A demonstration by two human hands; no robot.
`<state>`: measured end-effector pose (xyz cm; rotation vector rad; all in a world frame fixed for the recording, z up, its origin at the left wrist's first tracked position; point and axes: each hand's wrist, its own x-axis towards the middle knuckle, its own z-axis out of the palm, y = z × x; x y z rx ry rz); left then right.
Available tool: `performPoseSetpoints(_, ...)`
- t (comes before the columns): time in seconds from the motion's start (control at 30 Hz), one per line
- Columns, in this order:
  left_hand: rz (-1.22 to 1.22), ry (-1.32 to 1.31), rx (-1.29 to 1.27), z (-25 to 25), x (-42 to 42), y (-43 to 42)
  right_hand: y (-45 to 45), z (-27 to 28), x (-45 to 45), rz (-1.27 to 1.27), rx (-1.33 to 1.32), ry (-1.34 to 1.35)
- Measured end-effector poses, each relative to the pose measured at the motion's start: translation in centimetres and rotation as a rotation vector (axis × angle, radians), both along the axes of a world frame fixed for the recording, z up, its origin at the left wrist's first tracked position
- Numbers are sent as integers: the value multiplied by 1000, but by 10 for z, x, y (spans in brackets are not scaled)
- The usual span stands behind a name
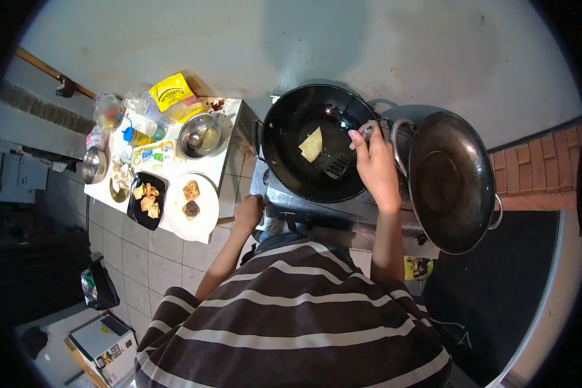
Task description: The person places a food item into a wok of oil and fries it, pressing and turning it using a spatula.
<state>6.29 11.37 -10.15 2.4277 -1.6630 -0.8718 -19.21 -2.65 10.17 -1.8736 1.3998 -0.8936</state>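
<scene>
My right hand (376, 167) is closed round the handle of a slotted spatula (335, 167), whose head rests low in a black wok (288, 171). Left of the spatula head, apart from it, a pale folded piece of dough (311, 145) lies in shiny oil. The wok sits on a stove (317, 210). At the stove's front left corner is my left hand (251, 212), its fingers curled; whatever they may grip is hidden.
Right of the stove, a second, worn wok (449, 187) leans tilted. On the left, a white table (229, 139) bears a metal bowl (199, 136), a white plate (204, 210) with two browned pieces, a black tray (150, 221) of fried pieces and a yellow pouch (173, 94).
</scene>
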Motion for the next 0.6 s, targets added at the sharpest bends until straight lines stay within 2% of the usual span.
performPoseSetpoints(0.13,-69,-3,3,1,3,-2,1,-11,-2,-16,1,73)
performPoseSetpoints(0.2,-92,12,3,0,4,-4,4,-10,-1,-59,46,-135)
performPoseSetpoints(0.4,-123,-22,7,-5,6,-2,2,-13,-2,-54,31,58)
performPoseSetpoints(0.43,-122,-8,-6,-4,5,-1,1,-14,-1,-51,29,59)
performPoseSetpoints(0.5,-117,7,-16,-3,5,0,1,-15,-1,-58,36,-137)
performPoseSetpoints(0.6,-85,-4,12,0,1,0,2,-3,0,-72,4,-35)
